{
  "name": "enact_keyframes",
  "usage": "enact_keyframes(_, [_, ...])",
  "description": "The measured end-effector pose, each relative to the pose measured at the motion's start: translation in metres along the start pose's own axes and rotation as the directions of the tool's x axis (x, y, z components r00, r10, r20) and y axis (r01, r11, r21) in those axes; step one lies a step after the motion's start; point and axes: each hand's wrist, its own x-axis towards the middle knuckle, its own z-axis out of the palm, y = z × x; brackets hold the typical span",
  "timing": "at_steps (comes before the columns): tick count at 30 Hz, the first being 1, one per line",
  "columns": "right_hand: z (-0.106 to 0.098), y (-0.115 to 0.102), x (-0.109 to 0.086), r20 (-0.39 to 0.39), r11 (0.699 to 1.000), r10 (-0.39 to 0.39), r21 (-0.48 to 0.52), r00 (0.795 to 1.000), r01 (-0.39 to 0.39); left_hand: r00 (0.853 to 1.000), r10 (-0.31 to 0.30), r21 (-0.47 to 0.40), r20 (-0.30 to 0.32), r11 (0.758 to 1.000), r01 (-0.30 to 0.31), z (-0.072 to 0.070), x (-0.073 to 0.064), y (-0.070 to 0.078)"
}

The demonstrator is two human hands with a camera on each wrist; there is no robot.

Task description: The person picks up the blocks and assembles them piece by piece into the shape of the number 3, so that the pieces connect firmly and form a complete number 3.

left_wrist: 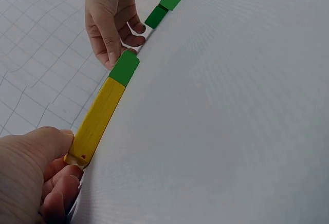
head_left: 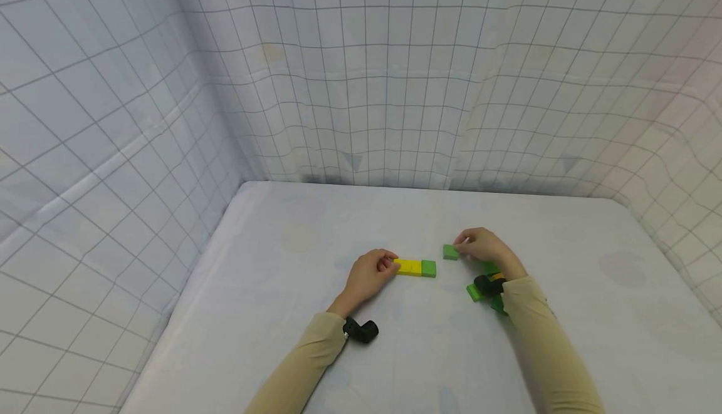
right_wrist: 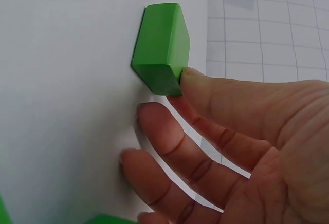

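Note:
My left hand (head_left: pixel 369 274) pinches the near end of a yellow block (head_left: pixel 408 267) between thumb and fingers. A green block (head_left: pixel 429 269) sits end to end with the yellow one, making one straight row on the white table. In the left wrist view the yellow block (left_wrist: pixel 96 116) runs up to the green block (left_wrist: pixel 125 69), with the right hand (left_wrist: pixel 110 18) just beyond. Past the row's right end, my right hand (head_left: pixel 482 245) holds another green block (head_left: pixel 450 252) by one corner. Thumb and forefinger pinch that block (right_wrist: pixel 159 36) in the right wrist view; the other fingers are loosely bent below it.
Several more blocks, mostly green (head_left: pixel 476 292) with some yellow, lie under and beside the right wrist, partly hidden by its black wrist camera (head_left: pixel 489 285). White cloth covers the table (head_left: pixel 316 226). Grid-patterned curtains (head_left: pixel 361 88) stand behind and at both sides.

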Motion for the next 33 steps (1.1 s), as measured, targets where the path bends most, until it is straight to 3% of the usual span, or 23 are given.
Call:
enact_keyframes(8, [0.005, -0.001, 0.003, 0.04, 1.0, 0.022, -0.017, 0.999, -0.021, 1.0, -0.011, 0.003, 0.01, 1.0, 0.011, 0.001, 0.0, 0.0])
enact_keyframes(15, [0.005, -0.001, 0.002, 0.076, 1.0, 0.005, 0.027, 0.997, -0.007, 1.0, -0.002, 0.012, 0.002, 1.0, 0.002, 0.0, 0.001, 0.0])
enact_keyframes(26, [0.01, -0.003, 0.004, 0.085, 0.998, -0.053, 0.05, 0.995, 0.049, 1.0, 0.018, 0.003, -0.009, 1.0, -0.018, 0.0, 0.0, 0.0])
enact_keyframes(33, [0.015, -0.005, 0.006, 0.079, 0.998, -0.052, 0.038, 0.996, 0.049, 1.0, 0.007, 0.0, -0.005, 1.0, -0.007, 0.0, 0.0, 0.001])
